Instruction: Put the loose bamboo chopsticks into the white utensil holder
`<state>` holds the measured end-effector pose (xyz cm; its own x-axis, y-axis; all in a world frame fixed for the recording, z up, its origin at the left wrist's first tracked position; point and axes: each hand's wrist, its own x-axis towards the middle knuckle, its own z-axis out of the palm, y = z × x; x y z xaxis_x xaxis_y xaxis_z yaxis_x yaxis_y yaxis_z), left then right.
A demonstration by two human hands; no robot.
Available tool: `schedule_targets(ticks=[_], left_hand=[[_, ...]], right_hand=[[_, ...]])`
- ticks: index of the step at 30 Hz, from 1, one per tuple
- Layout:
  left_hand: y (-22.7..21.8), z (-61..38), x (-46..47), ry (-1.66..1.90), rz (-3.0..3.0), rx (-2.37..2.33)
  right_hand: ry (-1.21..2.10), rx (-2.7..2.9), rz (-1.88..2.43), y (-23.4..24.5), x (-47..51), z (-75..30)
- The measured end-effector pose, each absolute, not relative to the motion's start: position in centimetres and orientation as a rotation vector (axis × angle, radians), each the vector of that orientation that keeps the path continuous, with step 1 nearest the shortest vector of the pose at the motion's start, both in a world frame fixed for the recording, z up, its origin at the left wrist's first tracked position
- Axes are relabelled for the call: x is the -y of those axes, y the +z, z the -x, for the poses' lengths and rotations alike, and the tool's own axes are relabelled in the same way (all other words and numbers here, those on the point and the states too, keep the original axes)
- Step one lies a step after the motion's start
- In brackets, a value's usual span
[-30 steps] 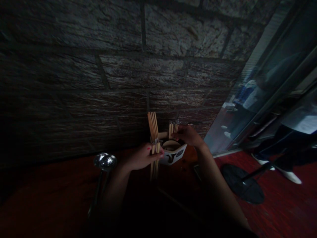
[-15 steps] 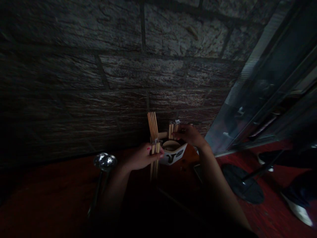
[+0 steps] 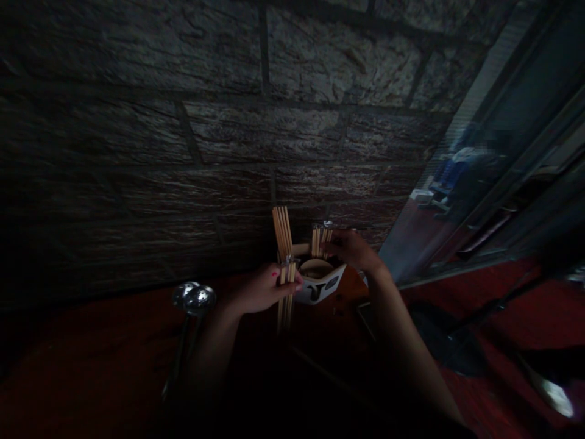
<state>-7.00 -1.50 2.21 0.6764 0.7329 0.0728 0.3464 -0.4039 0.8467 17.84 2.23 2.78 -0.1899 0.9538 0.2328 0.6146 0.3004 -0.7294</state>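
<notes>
Faces a rough stone wall (image 3: 228, 140) running from nine through one o'clock. Looks down over a dark reddish table (image 3: 82, 347) at eight, a glass panel (image 3: 493, 152) between two and three, and a blurred floor stand (image 3: 448, 347) at four. Has two shiny ladles (image 3: 200, 300) at eight and a white box (image 3: 324, 291) just below centre, toward five. Grips, in the left hand (image 3: 265, 289) at seven, a long stick bundle (image 3: 286, 311), upright beside the box's left end. Has a taller stick bundle (image 3: 282, 230) rising behind; cannot tell whether boxed or held. Pinches, with the right hand (image 3: 354, 250) at four, a clear-topped stick bundle (image 3: 326, 236) above the box's far side. Includes a round tub (image 3: 316, 264) inside the box, toward five.
</notes>
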Motion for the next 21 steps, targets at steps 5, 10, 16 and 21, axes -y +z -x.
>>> schedule_targets(ticks=[5, 10, 16, 21], left_hand=[[2.2, 7.1, 1.4, 0.565, -2.020, -0.810], [2.4, 7.1, 1.6, 0.550, -2.025, -0.830], [2.1, 7.2, 1.4, 0.557, -2.024, -0.813], [2.1, 7.2, 1.3, 0.560, -2.033, -0.819]], right_hand=[[0.610, 1.933, 1.402, 2.8, -2.2, -17.9], [0.580, 1.939, 1.429, 3.0, -2.1, -18.1], [0.571, 1.990, 1.392, 3.7, -1.4, -18.2], [0.573, 2.031, 1.389, 4.1, -1.1, -18.2]])
